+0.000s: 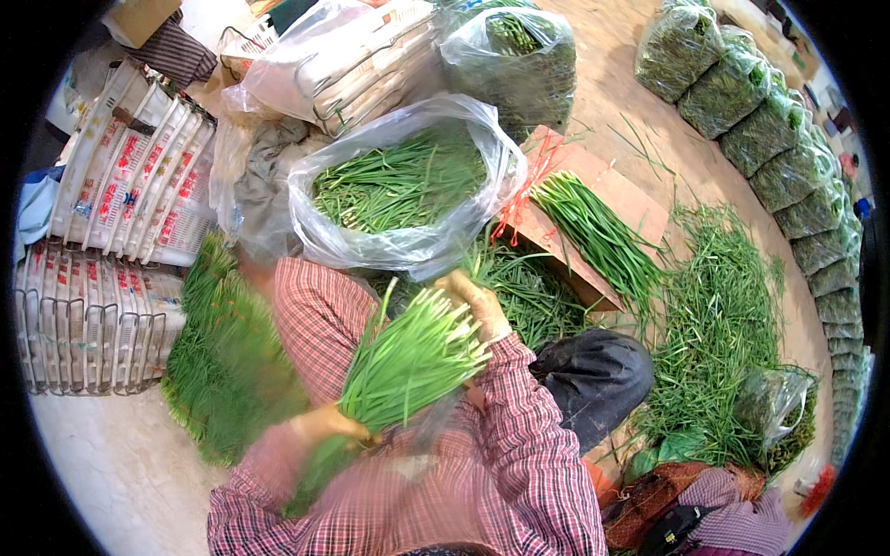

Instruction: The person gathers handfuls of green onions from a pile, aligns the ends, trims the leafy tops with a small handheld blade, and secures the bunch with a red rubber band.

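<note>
My left hand point(332, 425) is closed around the leafy part of a fanned bunch of garlic chives point(407, 358) above my lap. My right hand point(476, 302) is at the pale stem ends of the bunch, fingers bent; whether it grips any stems cannot be told. A clear plastic bag point(410, 254) of chives stands open in front of me. To its right, a neat bundle of chives point(591, 233) lies on a reddish-brown board point(629, 191), beside red ties point(532, 184).
Loose green leaves point(723, 299) cover the floor at the right. Filled bags point(744, 128) line the far right. White plastic crates point(139, 174) stack at the left, near tied chive bundles point(229, 347). Another full bag point(514, 83) and a wrapped crate stack point(379, 62) stand beyond the open bag.
</note>
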A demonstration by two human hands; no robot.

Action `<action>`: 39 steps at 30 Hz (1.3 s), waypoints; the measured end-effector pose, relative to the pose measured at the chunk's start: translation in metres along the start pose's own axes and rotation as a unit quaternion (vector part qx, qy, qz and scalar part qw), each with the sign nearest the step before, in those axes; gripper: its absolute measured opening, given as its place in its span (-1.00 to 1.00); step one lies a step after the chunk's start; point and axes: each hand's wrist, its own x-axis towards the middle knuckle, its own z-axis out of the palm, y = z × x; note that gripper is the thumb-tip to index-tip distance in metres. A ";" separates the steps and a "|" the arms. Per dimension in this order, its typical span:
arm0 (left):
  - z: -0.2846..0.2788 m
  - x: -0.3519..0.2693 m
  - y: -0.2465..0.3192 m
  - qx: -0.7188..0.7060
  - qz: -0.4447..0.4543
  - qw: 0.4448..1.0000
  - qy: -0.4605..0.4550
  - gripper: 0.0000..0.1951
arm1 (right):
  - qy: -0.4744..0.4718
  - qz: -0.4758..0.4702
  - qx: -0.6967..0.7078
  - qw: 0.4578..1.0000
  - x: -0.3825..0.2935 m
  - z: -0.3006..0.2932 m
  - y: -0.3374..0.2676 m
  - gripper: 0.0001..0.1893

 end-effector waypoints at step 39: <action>0.029 -0.013 0.049 0.442 0.121 0.796 0.396 -0.26 | 0.200 -0.066 -0.362 0.908 -0.035 -0.069 -0.010 -0.73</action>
